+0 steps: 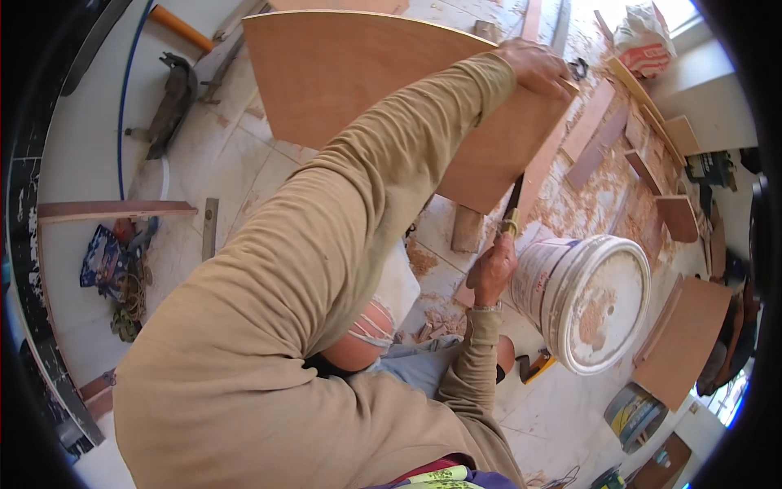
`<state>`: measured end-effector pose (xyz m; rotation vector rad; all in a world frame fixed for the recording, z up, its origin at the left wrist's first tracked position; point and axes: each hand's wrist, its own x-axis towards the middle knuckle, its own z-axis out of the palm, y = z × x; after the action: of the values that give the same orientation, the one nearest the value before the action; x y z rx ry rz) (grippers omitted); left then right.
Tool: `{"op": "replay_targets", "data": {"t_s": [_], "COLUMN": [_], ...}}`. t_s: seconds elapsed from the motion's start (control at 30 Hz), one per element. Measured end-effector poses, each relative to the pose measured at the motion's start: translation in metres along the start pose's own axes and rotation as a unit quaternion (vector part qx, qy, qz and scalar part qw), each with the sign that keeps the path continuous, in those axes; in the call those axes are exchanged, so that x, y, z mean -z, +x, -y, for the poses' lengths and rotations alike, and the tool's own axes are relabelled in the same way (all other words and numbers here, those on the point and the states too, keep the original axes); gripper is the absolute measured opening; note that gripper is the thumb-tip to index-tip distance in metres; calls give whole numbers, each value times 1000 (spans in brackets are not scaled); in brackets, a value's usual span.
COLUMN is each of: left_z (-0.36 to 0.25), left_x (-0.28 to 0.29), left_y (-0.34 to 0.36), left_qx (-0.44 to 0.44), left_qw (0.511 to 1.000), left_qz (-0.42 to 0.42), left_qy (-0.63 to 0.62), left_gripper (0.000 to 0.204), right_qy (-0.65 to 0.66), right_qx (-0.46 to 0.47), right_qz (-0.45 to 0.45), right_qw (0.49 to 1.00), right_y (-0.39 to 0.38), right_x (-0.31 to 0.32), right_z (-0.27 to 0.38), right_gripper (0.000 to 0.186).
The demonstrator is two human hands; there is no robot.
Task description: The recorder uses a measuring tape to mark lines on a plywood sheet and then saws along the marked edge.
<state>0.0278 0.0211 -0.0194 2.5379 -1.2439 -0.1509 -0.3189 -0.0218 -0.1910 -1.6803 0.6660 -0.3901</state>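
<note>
A curved-edged plywood panel stands tilted across the upper middle on wooden pieces. My left hand grips the panel's upper right corner, with my sleeved forearm crossing in front of the panel. Lower down, my right hand is closed on a tool with a yellowish handle and a long dark blade, which lies against the panel's lower right edge. A wood block shows beneath the panel. A white plastic bucket with shavings on its lid is just right of my right hand.
Loose boards and shavings cover the floor at upper right. A large board and a can lie at right. A yellow-handled tool is near my knee. A dark metal tool, orange pipe and bag are at left.
</note>
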Motion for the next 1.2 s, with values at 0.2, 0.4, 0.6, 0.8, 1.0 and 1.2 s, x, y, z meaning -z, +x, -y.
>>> {"op": "replay_targets", "data": {"t_s": [0.2, 0.4, 0.6, 0.8, 1.0, 1.2], "left_z": [-5, 13, 21, 4, 9, 8], "left_x": [-1, -29, -40, -23, -35, -39], "left_y": [7, 38, 46, 24, 41, 43], "left_qx": [13, -58, -44, -14, 33, 5], "left_qw": [999, 996, 992, 999, 999, 999], "left_qz": [36, 40, 3, -32, 28, -3], "left_qy": [-38, -47, -121, -17, 13, -48], "left_gripper": [63, 53, 49, 50, 49, 51], "right_qy": [147, 147, 190, 84, 16, 38], "right_qx": [-158, -11, 51, 101, 115, 96], "right_qz": [17, -65, -18, -37, -32, -59], "right_qw": [976, 987, 980, 991, 993, 993], "right_y": [-10, 27, 48, 52, 60, 67], "right_x": [2, 13, 8, -7, -9, -13], "right_z": [17, 72, 90, 71, 54, 52], "right_gripper": [38, 42, 34, 32, 35, 34]}}
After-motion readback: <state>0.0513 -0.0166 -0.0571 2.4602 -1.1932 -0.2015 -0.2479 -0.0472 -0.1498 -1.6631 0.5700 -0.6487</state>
